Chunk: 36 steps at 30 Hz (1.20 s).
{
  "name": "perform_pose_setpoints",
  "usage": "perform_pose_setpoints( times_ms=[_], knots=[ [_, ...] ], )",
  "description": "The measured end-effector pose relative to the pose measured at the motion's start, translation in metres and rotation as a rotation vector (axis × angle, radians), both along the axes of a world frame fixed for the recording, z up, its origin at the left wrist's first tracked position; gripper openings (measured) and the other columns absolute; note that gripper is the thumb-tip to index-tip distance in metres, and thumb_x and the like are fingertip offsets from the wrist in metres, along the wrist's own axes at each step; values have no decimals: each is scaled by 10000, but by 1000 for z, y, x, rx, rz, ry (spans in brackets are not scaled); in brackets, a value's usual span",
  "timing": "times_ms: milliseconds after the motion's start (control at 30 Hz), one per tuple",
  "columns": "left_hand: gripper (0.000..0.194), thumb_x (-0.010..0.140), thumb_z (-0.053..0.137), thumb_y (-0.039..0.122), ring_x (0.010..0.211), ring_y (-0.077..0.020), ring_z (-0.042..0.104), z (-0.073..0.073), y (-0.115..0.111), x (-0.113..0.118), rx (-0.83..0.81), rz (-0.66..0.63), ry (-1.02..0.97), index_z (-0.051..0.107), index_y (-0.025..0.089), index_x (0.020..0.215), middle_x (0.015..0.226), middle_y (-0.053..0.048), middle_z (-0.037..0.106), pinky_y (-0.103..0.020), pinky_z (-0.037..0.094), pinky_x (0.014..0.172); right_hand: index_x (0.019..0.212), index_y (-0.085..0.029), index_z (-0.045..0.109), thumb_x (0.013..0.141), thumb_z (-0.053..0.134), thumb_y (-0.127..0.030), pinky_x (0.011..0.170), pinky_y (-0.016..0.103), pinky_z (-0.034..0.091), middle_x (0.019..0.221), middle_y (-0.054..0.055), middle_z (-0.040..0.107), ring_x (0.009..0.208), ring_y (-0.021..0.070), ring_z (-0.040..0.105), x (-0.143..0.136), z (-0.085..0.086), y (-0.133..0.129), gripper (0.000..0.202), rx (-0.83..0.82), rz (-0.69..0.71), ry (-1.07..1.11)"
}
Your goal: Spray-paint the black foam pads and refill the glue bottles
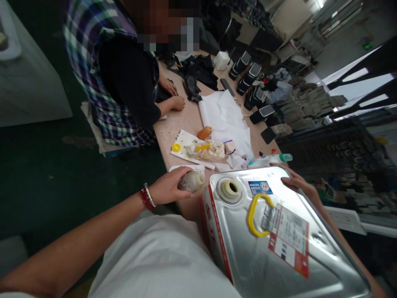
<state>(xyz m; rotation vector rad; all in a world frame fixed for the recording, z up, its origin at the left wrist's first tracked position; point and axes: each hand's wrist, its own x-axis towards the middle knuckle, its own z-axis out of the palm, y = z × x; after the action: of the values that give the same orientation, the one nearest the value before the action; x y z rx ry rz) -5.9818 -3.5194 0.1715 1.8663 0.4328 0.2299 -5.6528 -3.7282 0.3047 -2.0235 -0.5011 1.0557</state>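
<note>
My left hand (pixel 169 185) is wrapped round a small cloudy plastic bottle (pixel 192 181), its neck pointing right. Just right of the bottle is a large square metal can (pixel 248 256) with an uncapped pale spout (pixel 231 188), a yellow handle (pixel 252 215) and a red-and-white label (pixel 291 236). At the can's far right edge, my right hand (pixel 297 180) grips its side; part of that hand is hidden behind the can. Beyond the bottle, a yellow cap (pixel 176 147) lies on a stained white sheet.
An orange-brown bottle (pixel 204 132) and white paper (pixel 226 116) lie on the table (pixel 176 120). A green-capped bottle (pixel 269 159) is behind the can. Black boxy pieces (pixel 248 78) line the far side. A co-worker in a checked garment (pixel 124 120) sits at the left.
</note>
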Motion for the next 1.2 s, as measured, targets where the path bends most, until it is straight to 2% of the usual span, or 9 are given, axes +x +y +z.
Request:
perform_pose_setpoints(
  times_ms=[100,267,367,467,600,733,867,1000,1200],
  knots=[
    [575,689,754,324,1064,-257,596,2,-2,-18,13,38,-1,541,202,1208,1208,-78,618,-349,460,925,1181,-306,645,684,699,-287,680,238,549,1192,-20,680,874,215,685,-12,3,15,501,26,8,6],
    [593,689,767,343,1109,-265,576,0,-3,-48,62,72,-19,549,203,1222,1235,-82,601,-358,446,957,1164,-265,672,720,682,-266,776,254,545,1326,33,608,1016,238,649,-27,5,35,443,98,153,61],
    [596,693,765,360,1108,-270,574,-2,-4,-65,97,109,-11,548,204,1226,1225,-82,600,-364,441,963,1140,-264,689,646,751,-264,606,225,556,1072,30,724,754,198,690,-42,8,48,497,15,115,17],
    [601,702,758,368,1115,-270,564,-4,-5,-83,150,126,-1,539,208,1239,1220,-81,597,-367,433,969,1123,-248,697,585,796,-248,451,189,510,764,9,729,552,166,653,-65,12,60,547,-13,64,15],
    [580,705,750,374,1107,-279,552,0,-1,-106,295,112,53,552,229,1231,1196,-83,598,-371,427,946,1119,-251,693,622,785,-249,449,180,519,734,1,726,543,164,661,-96,15,74,506,-14,81,58],
    [547,723,721,389,1072,-274,549,16,8,-125,480,117,136,552,261,1227,1163,-69,596,-365,408,909,1095,-261,702,646,770,-248,448,168,519,707,-11,719,543,162,660,-113,15,85,454,-21,109,60],
    [498,755,686,365,1086,-277,526,34,18,-127,647,120,171,554,245,1219,1162,-84,581,-384,359,935,1093,-287,703,672,761,-241,463,158,522,701,-30,714,572,159,673,-124,18,92,428,-29,146,74],
    [488,746,684,282,1131,-295,499,43,26,-117,744,71,114,554,241,1214,1186,-102,564,-408,324,957,1108,-287,700,678,759,-239,509,192,558,770,-25,737,603,176,692,-129,19,96,436,-40,171,93],
    [491,698,700,236,1195,-272,488,50,38,-110,653,-45,-25,585,307,1171,1171,-57,587,-382,304,1019,1103,-283,691,686,740,-216,481,221,556,797,-1,748,604,206,700,-125,17,100,426,-48,160,111]
  ],
)
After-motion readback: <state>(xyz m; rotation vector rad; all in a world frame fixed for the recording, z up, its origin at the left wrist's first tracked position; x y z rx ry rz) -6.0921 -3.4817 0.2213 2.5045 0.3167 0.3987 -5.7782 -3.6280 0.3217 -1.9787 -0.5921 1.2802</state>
